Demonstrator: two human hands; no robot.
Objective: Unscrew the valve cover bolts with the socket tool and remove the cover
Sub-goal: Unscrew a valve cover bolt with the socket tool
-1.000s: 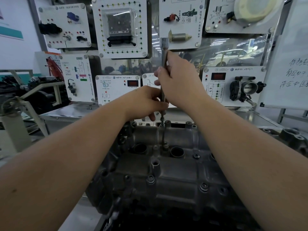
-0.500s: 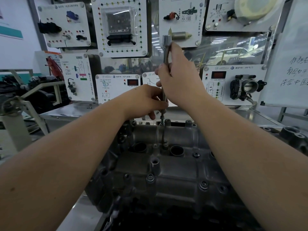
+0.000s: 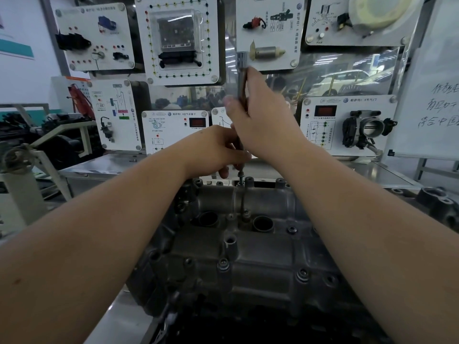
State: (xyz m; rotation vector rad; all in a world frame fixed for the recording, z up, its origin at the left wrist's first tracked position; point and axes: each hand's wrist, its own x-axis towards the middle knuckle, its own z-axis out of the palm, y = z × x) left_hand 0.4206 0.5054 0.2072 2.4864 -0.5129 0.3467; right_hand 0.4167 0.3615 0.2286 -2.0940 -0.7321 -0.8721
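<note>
**Both hands on the socket tool at the cover's far edge**

The socket tool (image 3: 241, 78) stands nearly upright over the far edge of the valve cover (image 3: 248, 249). Its square-drive head shows above the right hand (image 3: 260, 122), and its thin lower end meets a bolt (image 3: 240, 180) at the middle of that far edge. The right hand wraps the upper shaft, fingers curled round it, thumb side toward the wall. The left hand (image 3: 213, 150) sits lower and just beside it, fingers curled about the lower shaft close above the bolt; how tightly it grips cannot be told, since the fingertips are partly hidden.

The cover lies flat on the engine, which stands on a steel worktop (image 3: 99, 167) near its front edge. Two round wells (image 3: 262, 223) open in the cover's far half. Other bolts sit in their bosses along the near edge, one (image 3: 303, 274) toward the right. A short tube (image 3: 229, 244) rises near the cover's middle.

Behind the worktop's far edge hang training panels; one carries a throttle body (image 3: 367, 127). A whiteboard (image 3: 437, 100) with handwriting stands at the right.
</note>
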